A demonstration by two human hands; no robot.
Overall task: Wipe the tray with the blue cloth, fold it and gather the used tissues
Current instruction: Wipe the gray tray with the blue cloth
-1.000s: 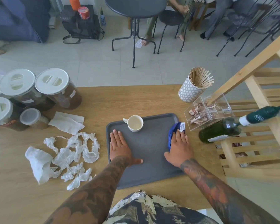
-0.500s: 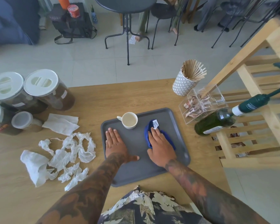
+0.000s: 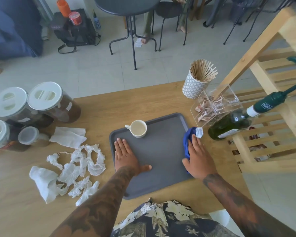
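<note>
A grey tray lies on the wooden table in front of me. My left hand rests flat on its left part, fingers straight. My right hand presses the blue cloth flat against the tray's right edge; the cloth's white tag sticks out past my fingertips. Most of the cloth is hidden under my palm. A white cup stands at the tray's far left corner. Several crumpled white used tissues lie on the table left of the tray.
Several lidded jars stand at the far left. A flat napkin lies beside them. A patterned cup of wooden sticks, a clear sachet box and a green bottle crowd the right side, against a wooden rack.
My right hand has slid the blue cloth from the tray's middle back to its right edge. The left hand has stayed flat on the tray.
</note>
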